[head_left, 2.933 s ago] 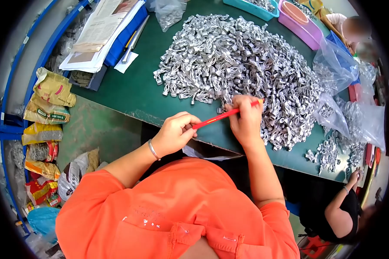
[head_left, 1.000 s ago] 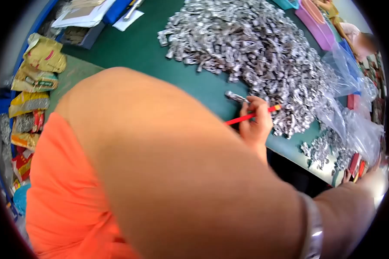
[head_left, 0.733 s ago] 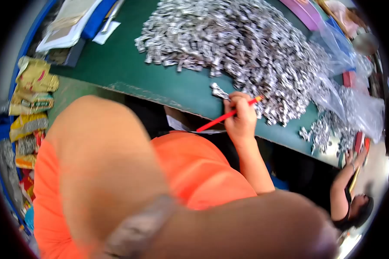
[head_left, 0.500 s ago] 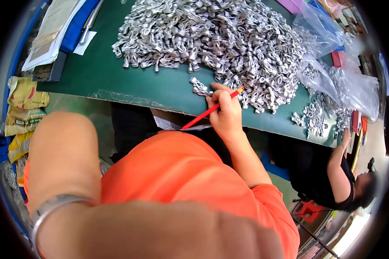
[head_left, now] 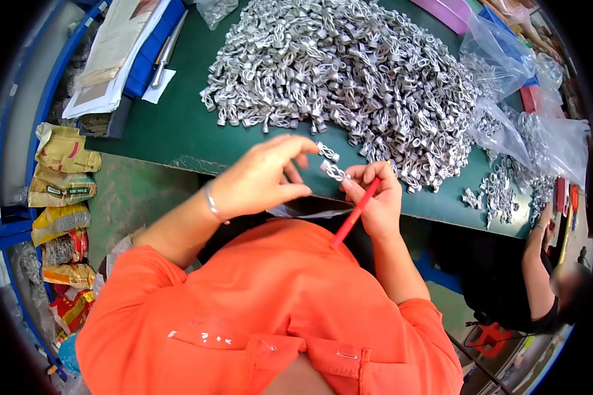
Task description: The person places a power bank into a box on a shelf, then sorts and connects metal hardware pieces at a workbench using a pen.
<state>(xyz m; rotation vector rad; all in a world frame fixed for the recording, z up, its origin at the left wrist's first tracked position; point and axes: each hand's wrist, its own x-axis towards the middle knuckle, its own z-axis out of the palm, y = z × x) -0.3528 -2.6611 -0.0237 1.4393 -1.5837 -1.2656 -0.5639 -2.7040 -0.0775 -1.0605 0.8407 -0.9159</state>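
My left hand (head_left: 263, 176) reaches over the table's near edge, thumb and fingers apart. Its index fingertip is at a small silvery metal piece with a ribbed collar and twisted loops (head_left: 327, 152); whether it touches is hard to tell. A similar looped piece (head_left: 336, 172) is at the thumb and index fingertips of my right hand (head_left: 379, 201), seemingly pinched there. Closed in that same hand is a slim red pen (head_left: 357, 212), slanting down toward my orange shirt. Beyond both hands, a large heap of the same metal pieces (head_left: 349, 72) covers much of the green tabletop (head_left: 171, 131).
Papers (head_left: 109, 62) and a blue bin (head_left: 153, 49) stand at the left. Clear plastic bags (head_left: 553, 148) and a smaller pile (head_left: 499, 194) are on the right, near a co-worker's arm (head_left: 540, 263). Printed sacks (head_left: 66, 151) line the left shelving. A pink tray (head_left: 445, 13) is at the back.
My left hand has swung from close to the camera up to the table edge. My right hand, still holding the red pen, has turned and come back toward me with a metal piece at its fingertips.
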